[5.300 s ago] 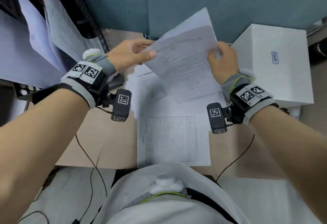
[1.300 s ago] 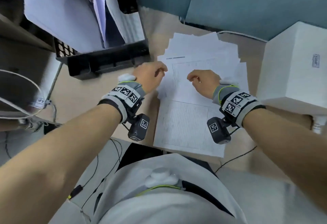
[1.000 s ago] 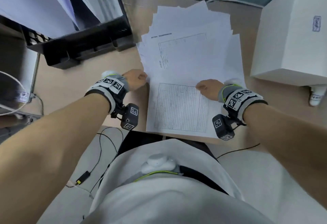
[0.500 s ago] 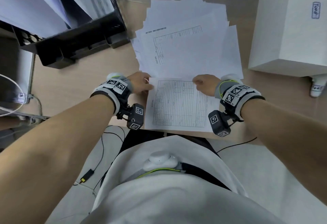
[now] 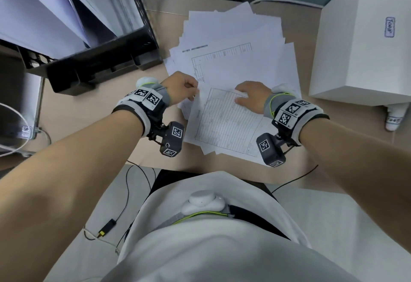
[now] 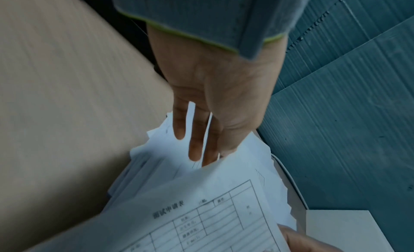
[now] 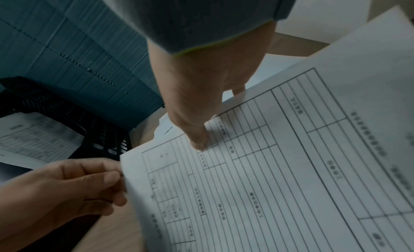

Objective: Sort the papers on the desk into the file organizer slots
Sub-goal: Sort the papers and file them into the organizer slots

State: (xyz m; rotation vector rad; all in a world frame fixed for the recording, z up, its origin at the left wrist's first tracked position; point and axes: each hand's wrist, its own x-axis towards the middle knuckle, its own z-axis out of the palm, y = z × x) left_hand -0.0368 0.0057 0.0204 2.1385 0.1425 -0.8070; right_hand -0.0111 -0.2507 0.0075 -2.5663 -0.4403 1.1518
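Observation:
A loose pile of white papers (image 5: 233,36) lies fanned on the desk in the head view. On top of it is a printed form sheet (image 5: 224,126), seen close in the right wrist view (image 7: 268,176). My left hand (image 5: 193,94) pinches its far left corner between thumb and fingers (image 7: 112,181). My right hand (image 5: 241,97) grips the far edge, its thumb (image 7: 198,140) on top and the other fingers tucked beneath. The sheet's far edge is raised off the pile. The black file organizer (image 5: 100,59) stands at the left with several papers upright in its slots.
A large white box (image 5: 364,43) stands at the right, with a small white bottle (image 5: 395,117) beside it. A teal partition (image 6: 347,114) closes the back of the desk. Cables hang past the front edge (image 5: 126,192).
Both hands drew the form sheet out from under the upper papers towards me. Its far edge now lifts over the pile and the sheet has turned slightly.

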